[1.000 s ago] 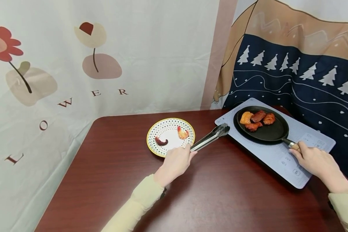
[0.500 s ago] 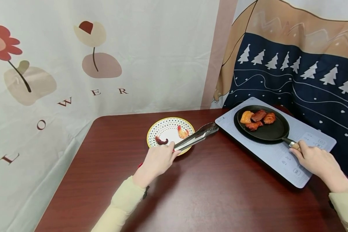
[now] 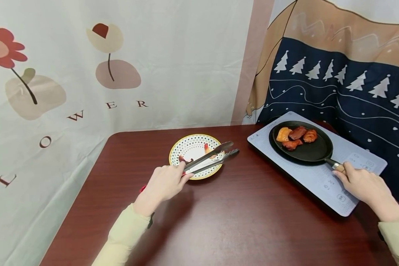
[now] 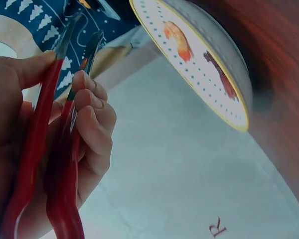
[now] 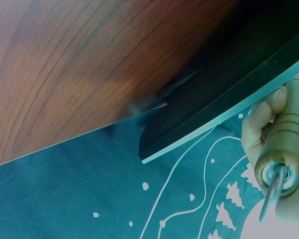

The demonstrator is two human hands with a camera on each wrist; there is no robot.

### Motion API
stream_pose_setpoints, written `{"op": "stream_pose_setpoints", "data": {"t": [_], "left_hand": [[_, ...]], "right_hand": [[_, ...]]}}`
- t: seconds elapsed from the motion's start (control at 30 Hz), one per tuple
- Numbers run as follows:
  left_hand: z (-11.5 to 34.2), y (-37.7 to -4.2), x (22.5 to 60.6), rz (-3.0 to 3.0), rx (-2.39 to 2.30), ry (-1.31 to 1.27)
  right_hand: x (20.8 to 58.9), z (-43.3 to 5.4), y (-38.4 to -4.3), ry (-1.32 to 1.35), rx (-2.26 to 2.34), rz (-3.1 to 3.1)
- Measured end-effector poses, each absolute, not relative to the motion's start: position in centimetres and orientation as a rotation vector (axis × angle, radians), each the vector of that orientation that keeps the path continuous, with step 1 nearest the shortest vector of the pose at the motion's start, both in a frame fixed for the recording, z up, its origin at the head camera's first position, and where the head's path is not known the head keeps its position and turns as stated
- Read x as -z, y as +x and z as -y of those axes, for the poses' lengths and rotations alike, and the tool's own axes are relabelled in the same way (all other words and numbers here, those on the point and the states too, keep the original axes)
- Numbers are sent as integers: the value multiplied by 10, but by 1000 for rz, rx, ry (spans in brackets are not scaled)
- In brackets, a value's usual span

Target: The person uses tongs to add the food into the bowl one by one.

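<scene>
My left hand [image 3: 163,186] holds metal tongs [image 3: 224,146] by their red handles [image 4: 40,124], thumb on one arm and fingers round the other. The tongs' tips are apart with nothing between them, over the right side of a dotted, yellow-rimmed plate [image 3: 177,146]. On that plate lie a shrimp [image 3: 207,147], partly hidden by the tongs, and a dark red curled piece [image 4: 220,75] like an octopus tentacle. My right hand [image 3: 365,184] grips the wooden handle [image 5: 286,129] of a black frying pan [image 3: 314,152]. Several browned meat pieces [image 3: 297,133] and an orange-yellow piece [image 3: 283,134] lie in the pan.
Beneath the pan is a flat grey induction cooktop [image 3: 340,186], set at an angle on the right of the brown wooden table [image 3: 239,218]. Behind the table hang a pale flower-print cloth [image 3: 186,66] and a dark blue tree-print cloth [image 3: 299,92].
My left hand has moved left and toward me, drawing the tongs from the cooktop's edge back over the plate. The tongs' tips have spread apart. My right hand stays on the pan handle.
</scene>
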State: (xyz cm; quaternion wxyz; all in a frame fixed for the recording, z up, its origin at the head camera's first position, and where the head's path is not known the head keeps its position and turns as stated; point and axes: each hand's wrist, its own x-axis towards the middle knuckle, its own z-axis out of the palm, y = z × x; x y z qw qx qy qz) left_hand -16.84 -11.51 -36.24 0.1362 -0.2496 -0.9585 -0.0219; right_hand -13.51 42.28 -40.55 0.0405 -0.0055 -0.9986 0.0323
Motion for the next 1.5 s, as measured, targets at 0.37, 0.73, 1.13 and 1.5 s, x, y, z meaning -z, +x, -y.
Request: {"op": "stream_pose_setpoints", "data": {"t": [0.37,0.73,1.13,1.5], "left_hand": [[143,-167,356,2728,-11,-713],[181,-167,345,2727,-128,-739],[207,-175,351,2664,-235,-728],[218,-184,354,2727,-243,-683]], "right_hand": [[405,-424,-135,-23,-106,3068],[406,-423,-135,3,-100,3031],[406,-423,-134,3,-91,3027],[407,-423,-135,2,-92,3026]]}}
